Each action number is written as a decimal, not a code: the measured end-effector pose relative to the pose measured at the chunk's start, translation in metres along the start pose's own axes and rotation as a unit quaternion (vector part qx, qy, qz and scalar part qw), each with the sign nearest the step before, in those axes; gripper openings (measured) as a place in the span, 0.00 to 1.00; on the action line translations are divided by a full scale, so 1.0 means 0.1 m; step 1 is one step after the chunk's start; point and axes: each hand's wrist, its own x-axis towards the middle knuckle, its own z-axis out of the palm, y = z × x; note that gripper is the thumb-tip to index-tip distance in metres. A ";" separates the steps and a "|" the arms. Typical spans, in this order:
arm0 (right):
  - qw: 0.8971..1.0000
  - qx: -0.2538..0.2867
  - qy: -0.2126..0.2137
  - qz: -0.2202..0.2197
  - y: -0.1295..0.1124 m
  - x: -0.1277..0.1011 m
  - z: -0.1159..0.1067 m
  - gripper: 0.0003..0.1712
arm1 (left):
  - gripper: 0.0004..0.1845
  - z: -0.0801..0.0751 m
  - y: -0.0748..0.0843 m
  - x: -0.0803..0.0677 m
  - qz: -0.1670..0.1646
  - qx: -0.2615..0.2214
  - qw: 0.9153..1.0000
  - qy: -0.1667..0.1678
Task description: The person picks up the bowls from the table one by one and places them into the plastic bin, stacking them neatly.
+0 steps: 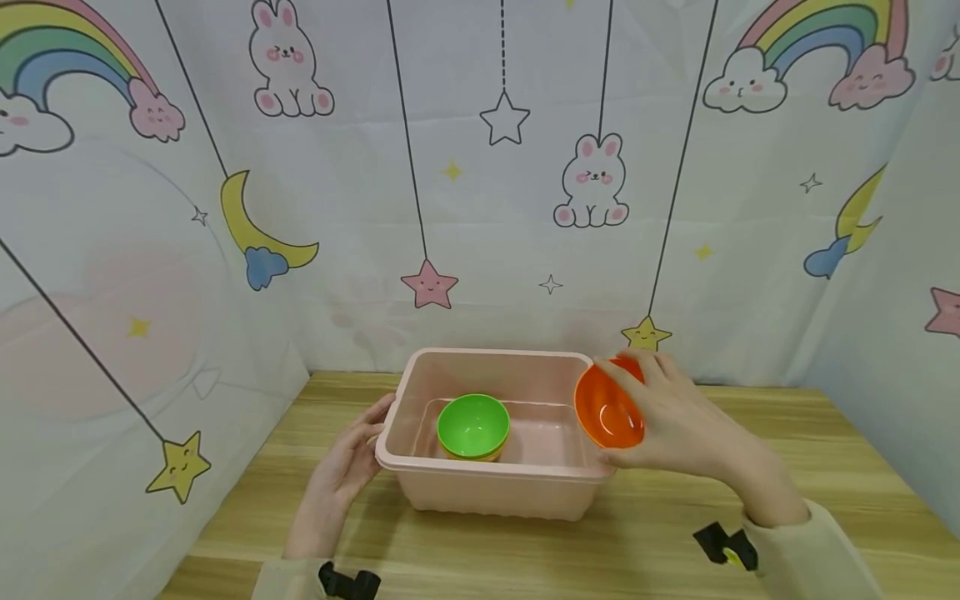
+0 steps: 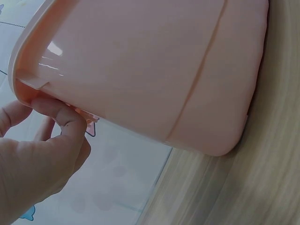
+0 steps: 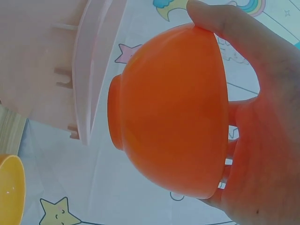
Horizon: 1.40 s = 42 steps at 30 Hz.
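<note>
Thumb and fingers of the right hand (image 1: 678, 417) are spread across the width of an orange bowl (image 1: 606, 410), gripping it by its rim; the bowl is held up, tilted, at the right end of a pink tub (image 1: 495, 496). The left hand (image 1: 347, 467) pinches the tub's rim at the left end, fingertips bent under the lip. Inside the tub, left of its middle, sits a green bowl (image 1: 472, 427), with a yellow edge (image 1: 491, 455) showing just beneath it. The right wrist view also catches a rounded yellow object (image 3: 10, 190), cut off by the frame. Everything stands on a wood-grain table (image 1: 645, 542), with a cartoon-printed cloth (image 1: 510, 200) on the far side.
</note>
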 end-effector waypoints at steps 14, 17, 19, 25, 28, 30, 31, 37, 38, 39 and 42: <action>1.000 0.010 -0.014 -0.015 -0.12 0.19 -0.02 0.57 | 0.22 0.01 0.00 -0.01 -0.002 0.009 1.000 0.013; 1.000 0.009 -0.019 -0.011 -0.14 0.22 -0.03 0.57 | 0.22 0.00 0.01 -0.01 0.000 0.007 1.000 0.004; 1.000 0.008 -0.019 -0.012 -0.15 0.24 -0.03 0.57 | 0.22 0.01 0.01 -0.01 -0.001 0.008 1.000 -0.001; 0.999 -0.001 -0.019 -0.032 -0.18 0.37 -0.02 0.58 | 0.22 0.02 0.00 0.00 -0.007 0.013 1.000 0.013; 0.999 -0.003 -0.033 -0.034 -0.19 0.44 -0.01 0.58 | 0.23 0.02 0.00 0.00 -0.007 0.014 1.000 0.018; 0.999 -0.001 -0.043 -0.034 -0.19 0.48 -0.01 0.59 | 0.23 0.01 -0.01 -0.01 -0.007 0.014 1.000 0.017; 0.998 0.001 -0.046 -0.034 -0.19 0.50 0.00 0.59 | 0.23 0.01 -0.01 -0.01 -0.007 0.014 1.000 0.016; 0.998 0.017 -0.059 -0.032 -0.19 0.58 0.02 0.58 | 0.23 0.01 -0.01 0.00 -0.008 0.008 1.000 0.013; 0.997 0.018 -0.061 -0.034 -0.19 0.60 0.03 0.58 | 0.23 0.01 -0.01 0.00 -0.009 0.007 1.000 0.013; 0.997 0.019 -0.062 -0.037 -0.19 0.61 0.04 0.58 | 0.23 0.02 0.00 0.00 -0.009 0.007 1.000 0.013; 0.997 0.022 -0.068 -0.041 -0.20 0.68 0.05 0.58 | 0.23 0.02 0.00 0.01 -0.010 0.006 1.000 0.016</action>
